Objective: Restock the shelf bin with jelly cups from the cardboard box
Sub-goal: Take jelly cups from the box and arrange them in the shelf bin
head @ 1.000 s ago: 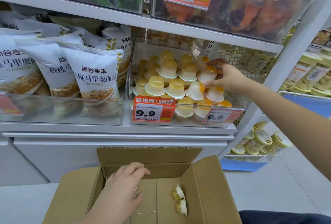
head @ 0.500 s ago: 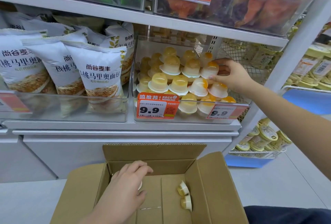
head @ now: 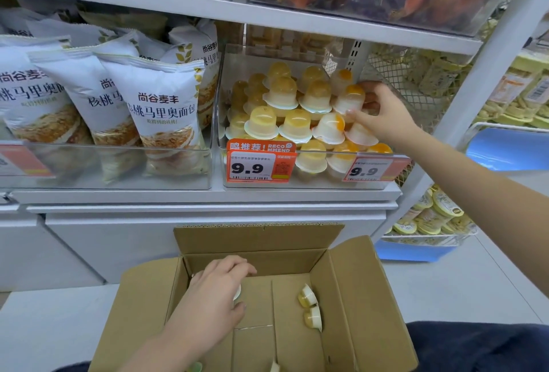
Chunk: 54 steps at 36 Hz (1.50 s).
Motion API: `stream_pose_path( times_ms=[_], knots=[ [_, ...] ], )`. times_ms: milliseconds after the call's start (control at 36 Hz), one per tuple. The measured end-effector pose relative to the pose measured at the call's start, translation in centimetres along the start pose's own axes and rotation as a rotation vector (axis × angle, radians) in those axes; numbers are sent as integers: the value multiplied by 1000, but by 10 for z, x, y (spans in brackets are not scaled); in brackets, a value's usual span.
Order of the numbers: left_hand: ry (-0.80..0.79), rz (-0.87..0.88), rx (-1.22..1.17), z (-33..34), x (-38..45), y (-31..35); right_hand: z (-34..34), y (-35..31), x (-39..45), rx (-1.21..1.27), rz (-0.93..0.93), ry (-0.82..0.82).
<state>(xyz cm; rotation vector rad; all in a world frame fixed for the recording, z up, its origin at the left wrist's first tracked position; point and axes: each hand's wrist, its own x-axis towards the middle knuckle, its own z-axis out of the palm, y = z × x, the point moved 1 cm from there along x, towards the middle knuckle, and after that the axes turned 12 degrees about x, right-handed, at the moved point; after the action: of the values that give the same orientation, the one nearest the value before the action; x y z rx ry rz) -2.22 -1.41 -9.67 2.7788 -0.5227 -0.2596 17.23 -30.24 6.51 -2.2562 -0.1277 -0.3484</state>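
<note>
Left hand (head: 212,294) curls round a jelly cup (head: 236,293) in the cardboard box (head: 365,297); right hand (head: 378,111), at two o'clock, pinches a stacked one: light, slippery domes, best gripped at the rim

You stood before white metal shelving (head: 267,19) under even light. Beside it lay a pale floor (head: 463,288) and a blue crate (head: 416,251).
</note>
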Motion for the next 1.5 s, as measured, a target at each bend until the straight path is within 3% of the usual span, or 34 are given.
stream_pose_path(
  times_ms=[167, 250, 333, 500, 750, 889, 1167, 1250, 1333, 1417, 1500],
  knots=[
    [-55, -93, -49, 16, 2, -18, 15, 1, -65, 23, -313, 220],
    [-108, -159, -69, 31, 3, -31, 34, 6, -114, -14, -427, 130],
    [-203, -202, -52, 52, 8, -44, 63, 29, -158, -57, -447, -92],
    [-463, -264, 75, 103, 19, -67, 138, 101, -236, -151, 9, -725],
    [-824, -156, 424, 190, 17, -87, 240, 175, -299, -283, 455, -1197],
    [-961, -96, 532, 220, 11, -104, 277, 191, -331, -240, 573, -1286],
    [-992, -97, 525, 230, 21, -111, 288, 203, -336, -141, 747, -1132],
    [-951, -196, 429, 226, 20, -107, 283, 199, -329, -22, 795, -1025],
    [-839, -327, 177, 210, 23, -102, 276, 192, -318, 108, 874, -927],
    [-659, -514, -314, 185, 29, -93, 268, 182, -305, 187, 887, -879],
    [-601, -765, -942, 156, 31, -76, 257, 167, -291, 265, 835, -836]
  ],
)
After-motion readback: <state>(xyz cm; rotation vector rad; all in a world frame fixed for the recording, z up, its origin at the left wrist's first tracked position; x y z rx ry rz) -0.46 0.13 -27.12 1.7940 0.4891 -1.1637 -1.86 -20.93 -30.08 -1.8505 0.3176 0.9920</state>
